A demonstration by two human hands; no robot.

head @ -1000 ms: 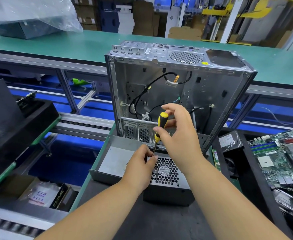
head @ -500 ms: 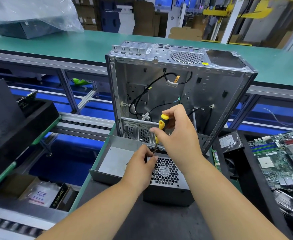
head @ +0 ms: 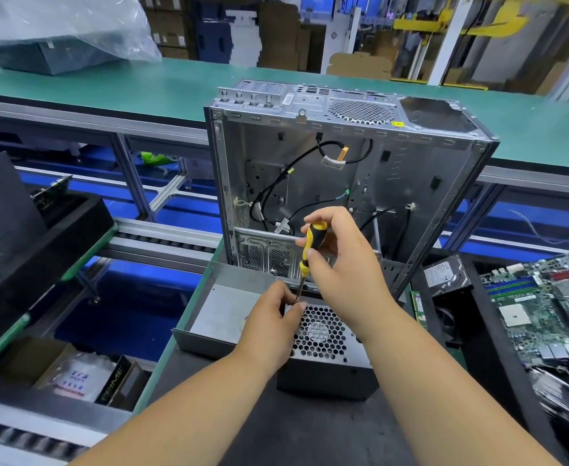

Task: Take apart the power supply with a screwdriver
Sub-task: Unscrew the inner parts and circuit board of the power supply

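Note:
A grey metal power supply [head: 323, 338] with a honeycomb fan grille lies on the dark mat at the centre. My right hand [head: 343, 267] grips a yellow and black screwdriver [head: 310, 250], held nearly upright, its tip at the supply's upper left corner. My left hand [head: 269, 321] rests on that corner, fingers pinched around the shaft near the tip. The screw itself is hidden by my fingers.
An empty grey computer case [head: 343, 169] with loose black cables stands right behind the supply. A shallow grey metal cover [head: 222, 311] lies to the left. A hard drive [head: 444, 274] and a green motherboard [head: 545, 304] lie at the right. A black tray [head: 24, 243] sits at the left.
My right hand has shifted slightly on the screwdriver handle, as if turning it. The left hand and the power supply stay where they were.

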